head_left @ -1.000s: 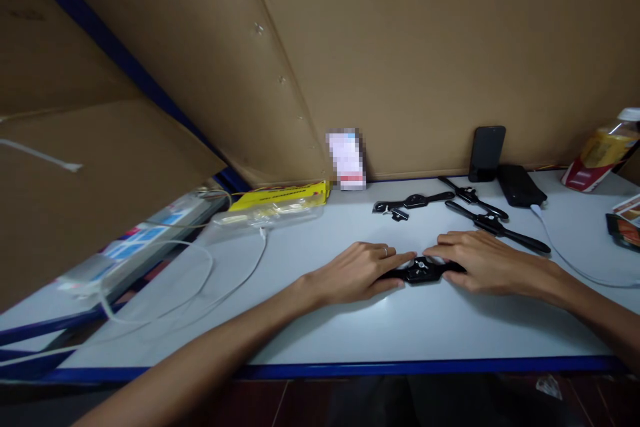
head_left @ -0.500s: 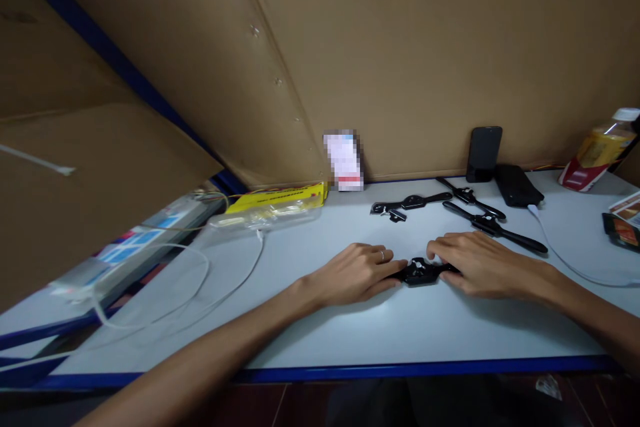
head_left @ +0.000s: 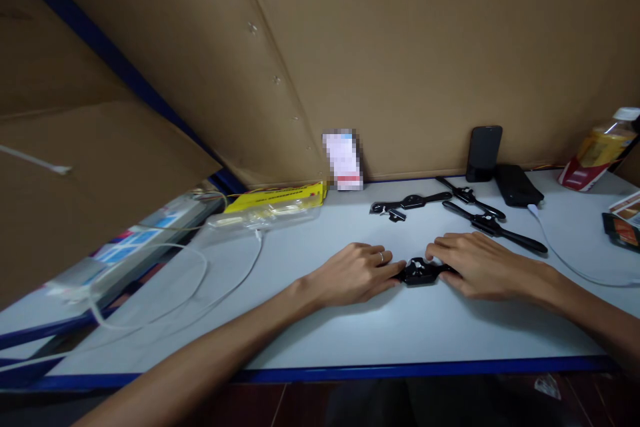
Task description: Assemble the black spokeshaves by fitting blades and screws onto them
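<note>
My left hand is clamped on one end of the black tool, my right hand on the other. The tool lies directly between them, on or just above the counter, its long axis running hand to hand, neither clearly nearer its middle.

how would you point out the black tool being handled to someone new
On the pale table, look between the left hand and right hand. The black tool is there; unlike the similar tools farther back, it has a hand at each end.
</note>
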Motion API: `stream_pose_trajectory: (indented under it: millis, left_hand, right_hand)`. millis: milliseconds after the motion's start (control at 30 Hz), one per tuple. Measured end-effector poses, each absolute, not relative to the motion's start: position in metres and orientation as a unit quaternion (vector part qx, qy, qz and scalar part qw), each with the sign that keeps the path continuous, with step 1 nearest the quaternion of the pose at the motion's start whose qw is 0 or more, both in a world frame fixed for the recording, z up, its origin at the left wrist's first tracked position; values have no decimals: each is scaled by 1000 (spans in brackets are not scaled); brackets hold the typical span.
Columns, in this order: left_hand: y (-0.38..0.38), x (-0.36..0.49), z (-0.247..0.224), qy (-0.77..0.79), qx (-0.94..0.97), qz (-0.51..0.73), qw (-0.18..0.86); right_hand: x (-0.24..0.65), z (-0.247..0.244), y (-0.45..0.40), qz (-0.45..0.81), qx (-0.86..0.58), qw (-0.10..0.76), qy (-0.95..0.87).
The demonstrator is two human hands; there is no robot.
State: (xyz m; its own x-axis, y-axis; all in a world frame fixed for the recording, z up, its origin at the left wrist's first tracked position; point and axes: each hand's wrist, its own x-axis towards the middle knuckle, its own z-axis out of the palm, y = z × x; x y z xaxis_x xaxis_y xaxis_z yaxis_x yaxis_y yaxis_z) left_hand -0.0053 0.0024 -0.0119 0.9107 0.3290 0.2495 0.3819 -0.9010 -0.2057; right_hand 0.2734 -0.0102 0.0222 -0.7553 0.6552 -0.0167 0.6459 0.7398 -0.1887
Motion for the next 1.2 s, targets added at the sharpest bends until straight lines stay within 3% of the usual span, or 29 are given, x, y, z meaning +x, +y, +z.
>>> stream_pose_trajectory:
  millis: [667,1200]
  left_hand:
    - [4,-8,-13,-199,-971,-77,107]
    - [4,-8,-12,-201,-971,-94,91]
  right_hand:
    - [269,25,-15,-9,-288,-15,-957]
    - [270,18,-16,-18,-278,9,-960]
